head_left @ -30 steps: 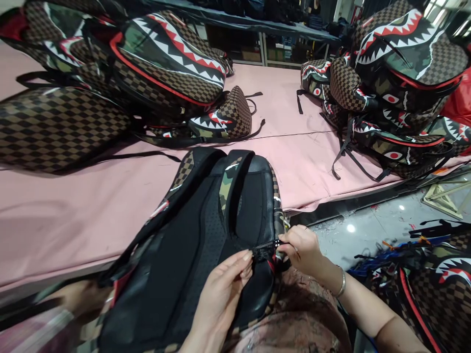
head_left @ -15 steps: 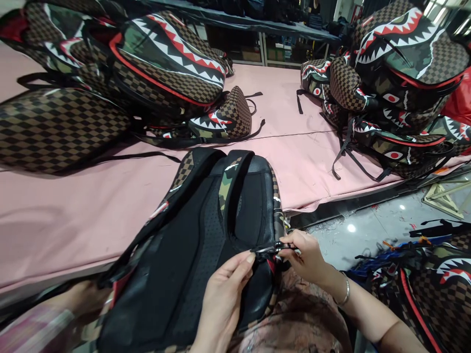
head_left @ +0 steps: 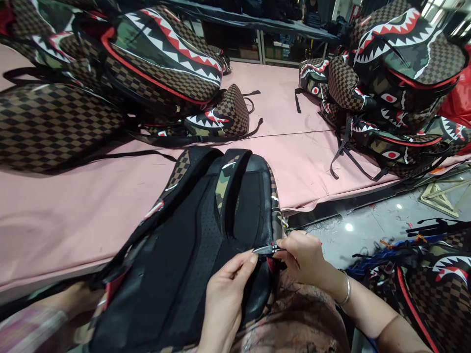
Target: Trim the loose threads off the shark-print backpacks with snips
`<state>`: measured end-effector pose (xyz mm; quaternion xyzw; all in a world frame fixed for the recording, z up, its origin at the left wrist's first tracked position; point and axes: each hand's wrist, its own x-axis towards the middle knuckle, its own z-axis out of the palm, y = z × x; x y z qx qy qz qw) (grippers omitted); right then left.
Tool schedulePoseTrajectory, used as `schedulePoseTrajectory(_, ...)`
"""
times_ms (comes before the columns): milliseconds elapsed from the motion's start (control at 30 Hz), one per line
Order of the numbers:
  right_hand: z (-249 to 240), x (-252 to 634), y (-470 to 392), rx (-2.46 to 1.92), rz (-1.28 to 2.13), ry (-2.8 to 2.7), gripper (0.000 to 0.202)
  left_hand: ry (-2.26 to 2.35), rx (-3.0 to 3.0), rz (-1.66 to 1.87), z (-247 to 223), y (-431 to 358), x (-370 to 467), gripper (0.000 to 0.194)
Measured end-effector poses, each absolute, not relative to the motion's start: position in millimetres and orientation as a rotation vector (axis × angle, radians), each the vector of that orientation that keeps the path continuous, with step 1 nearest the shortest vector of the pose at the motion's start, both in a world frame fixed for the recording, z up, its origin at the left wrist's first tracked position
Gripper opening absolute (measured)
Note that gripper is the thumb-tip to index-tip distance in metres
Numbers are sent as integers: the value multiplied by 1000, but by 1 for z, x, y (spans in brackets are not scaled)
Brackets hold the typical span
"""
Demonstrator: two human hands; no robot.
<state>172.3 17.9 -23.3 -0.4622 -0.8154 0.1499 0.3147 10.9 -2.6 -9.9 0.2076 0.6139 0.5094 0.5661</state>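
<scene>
A checkered backpack (head_left: 176, 274) lies at the table's front edge, its black padded back and shoulder straps facing up. My right hand (head_left: 303, 255), with a bracelet at the wrist, is closed around a small metal tool (head_left: 268, 250), which looks like thread snips. The tool's pointed end reaches toward my left fingertips, over the bag's lower right side. My left hand (head_left: 230, 289) pinches with thumb and forefinger at that point; what it holds is too small to make out.
Shark-mouth backpacks are piled on the pink table (head_left: 287, 162) at left (head_left: 165, 54) and right (head_left: 405, 63). More bags (head_left: 434, 294) lie low at right. Another person's hand (head_left: 79, 299) touches the backpack's left side.
The tool has turned in my right hand, and more of its shiny blade shows. My right hand has shifted slightly. The whole view has moved a little.
</scene>
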Motion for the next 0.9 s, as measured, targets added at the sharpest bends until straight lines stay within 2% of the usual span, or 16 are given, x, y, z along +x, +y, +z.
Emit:
schedulePoseTrajectory(200, -19, 173, 23, -1221, 946, -1745, 18, 1469, 543, 1195, -11, -5, 11, 31)
schedulePoseTrajectory(333, -15, 180, 27, -1256, 1208, -1692, 13, 1465, 663, 1227, -9, -7, 13, 28)
schedulePoseTrajectory(433, -10, 184, 28, -1236, 1203, -1777, 13, 1456, 685, 1241, -10, -8, 13, 26)
schedulePoseTrajectory(733, -1, 182, 31, -1159, 906, -1957, 16, 1444, 738, 1199, -14, -8, 10, 25)
schedulePoseTrajectory(900, -18, 181, 30, -1150, 1128, -1726, 15, 1418, 621, 1194, -10, -6, 8, 28)
